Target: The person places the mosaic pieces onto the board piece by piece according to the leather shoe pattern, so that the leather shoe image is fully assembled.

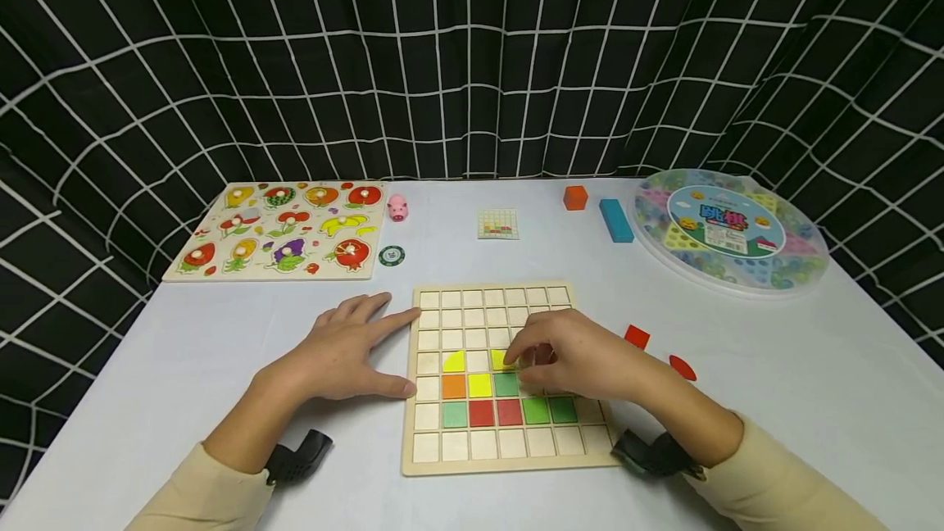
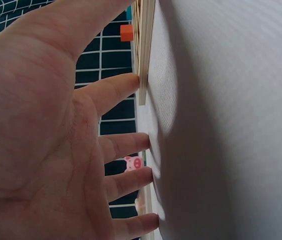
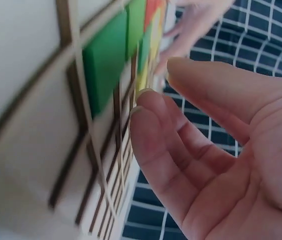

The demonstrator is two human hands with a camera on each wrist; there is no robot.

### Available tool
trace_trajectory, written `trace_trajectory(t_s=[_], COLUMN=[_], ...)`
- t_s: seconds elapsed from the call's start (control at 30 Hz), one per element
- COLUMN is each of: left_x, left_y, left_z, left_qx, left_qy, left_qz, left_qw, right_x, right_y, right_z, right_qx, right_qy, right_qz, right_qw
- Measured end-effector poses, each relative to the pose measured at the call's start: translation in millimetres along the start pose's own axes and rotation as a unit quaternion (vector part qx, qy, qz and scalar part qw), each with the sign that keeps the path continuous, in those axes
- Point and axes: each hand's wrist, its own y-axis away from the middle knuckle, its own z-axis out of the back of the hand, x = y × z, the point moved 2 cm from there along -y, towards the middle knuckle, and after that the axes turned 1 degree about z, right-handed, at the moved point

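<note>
A wooden grid board (image 1: 487,467) lies on the white table with several coloured tiles in its squares. Spread wide, the fingers of my left hand (image 1: 347,355) rest beside it, thumb and index fingertip at its left edge (image 2: 143,75). Over the board's right half is my right hand (image 1: 571,355), its fingers bent and its thumb apart from them. The index fingertip is at a yellow rounded tile (image 1: 499,360), which it partly covers. A matching yellow tile (image 1: 453,361) sits two squares left. Below are an orange tile (image 1: 453,387) and a green tile (image 3: 106,62).
A small pattern card (image 1: 498,224) lies behind the board. Left stand a fruit puzzle (image 1: 251,236), a pink pig (image 1: 397,207) and a chip (image 1: 392,256). Right are an orange block (image 1: 575,197), a blue block (image 1: 615,220), a round game box (image 1: 726,224) and red pieces (image 1: 682,368).
</note>
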Motion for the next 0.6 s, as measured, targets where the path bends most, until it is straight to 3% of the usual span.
trace_trajectory(t_s=[0.3,0.6], left_x=[0.1,-0.9], left_y=[-0.2,-1.0], left_z=[-0.4,0.9], left_qx=[-0.004,0.000], left_qy=[0.002,-0.001], left_qz=[-0.004,0.000], left_qw=[1.0000,1.0000], right_x=[-21,-43], right_y=[26,51], right_z=[27,47], right_qx=[-0.026,-0.073], right_qy=[-0.021,0.012], right_qz=[-0.023,-0.080], right_qw=[0.999,0.994])
